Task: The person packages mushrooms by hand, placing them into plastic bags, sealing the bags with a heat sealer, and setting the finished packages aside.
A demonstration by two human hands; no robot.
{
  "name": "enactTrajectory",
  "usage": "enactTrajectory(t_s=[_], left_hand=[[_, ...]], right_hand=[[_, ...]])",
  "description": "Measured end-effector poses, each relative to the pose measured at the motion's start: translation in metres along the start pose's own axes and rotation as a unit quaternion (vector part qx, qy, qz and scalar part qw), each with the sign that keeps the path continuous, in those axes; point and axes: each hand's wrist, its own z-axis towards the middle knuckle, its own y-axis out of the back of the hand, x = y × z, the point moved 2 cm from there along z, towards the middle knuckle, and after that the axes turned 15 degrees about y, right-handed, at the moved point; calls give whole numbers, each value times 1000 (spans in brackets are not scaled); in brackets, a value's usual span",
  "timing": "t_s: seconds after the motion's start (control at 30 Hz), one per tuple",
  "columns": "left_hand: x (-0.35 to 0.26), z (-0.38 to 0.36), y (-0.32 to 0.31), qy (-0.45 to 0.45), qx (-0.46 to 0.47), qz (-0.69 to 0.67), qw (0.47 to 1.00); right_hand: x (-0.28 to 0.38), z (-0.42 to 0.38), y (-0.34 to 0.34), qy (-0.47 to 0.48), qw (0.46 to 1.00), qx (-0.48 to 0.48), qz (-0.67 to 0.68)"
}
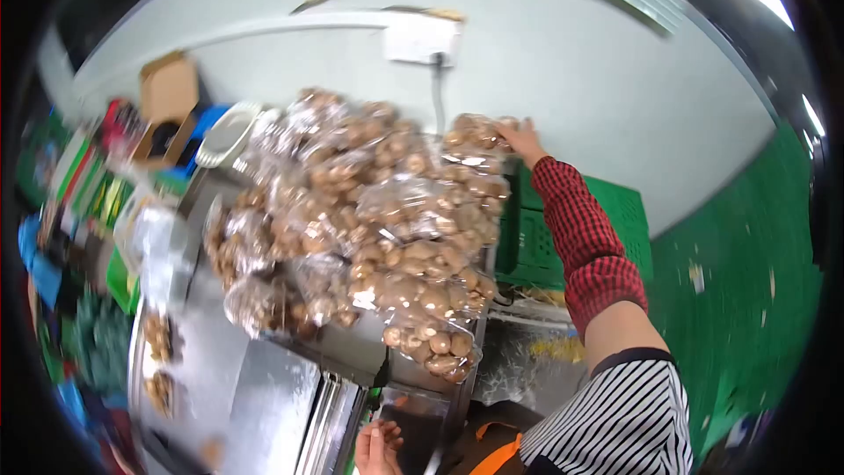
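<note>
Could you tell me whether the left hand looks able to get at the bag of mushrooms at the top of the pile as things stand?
Probably not easily: the left hand is low, below the pile of bagged mushrooms, while the right hand already rests on the top bag.

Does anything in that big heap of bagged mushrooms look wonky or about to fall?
Yes, perhaps. The pile of bagged mushrooms is heaped loosely, and the lowest bag hangs past the steel counter's edge. The right hand rests on the top bag; the left hand is low, holding nothing visible.
</note>
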Motion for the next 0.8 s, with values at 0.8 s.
enactTrajectory(t_s=[0.8], left_hand=[[-4,-44,500,-326,-571,-366,659]], right_hand=[[553,-501,-310,202,537,766,290]])
